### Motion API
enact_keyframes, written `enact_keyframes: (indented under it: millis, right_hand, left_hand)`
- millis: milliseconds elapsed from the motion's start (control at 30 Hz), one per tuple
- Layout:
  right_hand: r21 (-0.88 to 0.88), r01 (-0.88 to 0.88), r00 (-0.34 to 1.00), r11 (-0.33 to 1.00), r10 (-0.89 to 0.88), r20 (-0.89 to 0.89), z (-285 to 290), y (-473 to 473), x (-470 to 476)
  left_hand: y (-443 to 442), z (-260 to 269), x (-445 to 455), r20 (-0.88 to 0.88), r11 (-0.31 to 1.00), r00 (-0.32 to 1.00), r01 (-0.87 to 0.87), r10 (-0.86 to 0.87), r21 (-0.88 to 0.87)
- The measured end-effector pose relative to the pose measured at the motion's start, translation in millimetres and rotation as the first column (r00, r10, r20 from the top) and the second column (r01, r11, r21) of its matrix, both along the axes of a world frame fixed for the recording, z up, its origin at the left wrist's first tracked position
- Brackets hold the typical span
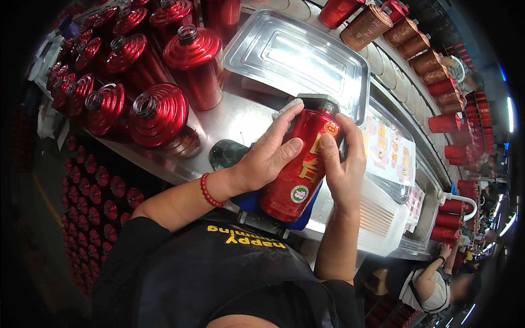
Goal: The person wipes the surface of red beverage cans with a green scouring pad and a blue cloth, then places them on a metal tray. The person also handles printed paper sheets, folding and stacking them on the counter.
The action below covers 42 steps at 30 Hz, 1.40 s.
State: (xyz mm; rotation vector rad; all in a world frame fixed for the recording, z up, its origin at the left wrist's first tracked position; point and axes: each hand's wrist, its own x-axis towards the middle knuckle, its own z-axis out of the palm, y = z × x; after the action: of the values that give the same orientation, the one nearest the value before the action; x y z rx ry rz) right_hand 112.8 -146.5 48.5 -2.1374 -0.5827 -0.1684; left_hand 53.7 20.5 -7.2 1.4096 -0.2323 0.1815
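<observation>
A shiny red bottle (289, 180) with gold raised characters and a round green-and-white decal lies tilted before me, its neck pointing away. Blue padding (305, 213) shows under its lower end. My left hand (272, 153) presses on its left side, thumb on the front; a white wad, perhaps cloth (288, 108), sits at those fingertips. On the other side, my right hand (346, 158) clasps the bottle's shoulder, with its thumb on the gold lettering. A grey metal block (318, 98) stands behind the bottle's neck. What the fingers touch underneath is hidden.
Several red bottles (158, 115) crowd the metal bench at left. A clear tray (311, 53) lies beyond my hands. Decal sheets (389, 149) and a white plastic container (379, 217) are at right. A curved conveyor (383, 61) carries red and copper-coloured bottles. A co-worker (428, 283) is at lower right.
</observation>
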Motion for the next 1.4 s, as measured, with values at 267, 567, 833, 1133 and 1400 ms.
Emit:
enact_keyframes:
  millis: [267, 567, 833, 1133, 1400]
  right_hand:
    - [0.061, -0.018, 0.998, 0.998, 0.022, -0.065, 3, 2, 3]
    - [-0.010, 0.016, 1.000, 1.000, -0.016, 0.014, 3, 9, 3]
    - [-0.013, 0.002, 1.000, 1.000, -0.002, 0.004, 6, 10, 2]
    - [0.009, -0.023, 1.000, 1.000, 0.022, 0.015, 4, 5, 4]
    - [0.154, 0.008, 0.987, 0.988, 0.017, -0.159, -4, -7, 5]
  left_hand:
    - [0, -5, 2, 0.026, 1.000, 0.999, -0.029, 0.029, -0.005]
    - [1, -5, 2, 0.038, 0.999, 0.998, -0.049, 0.049, 0.019]
    - [1, -1, 2, 0.065, 0.997, 0.996, -0.068, 0.067, 0.027]
    - [3, -3, 2, 0.047, 0.996, 0.998, -0.039, 0.036, 0.075]
    - [1, 21, 19, -0.090, 0.984, 0.994, 0.038, -0.054, -0.171]
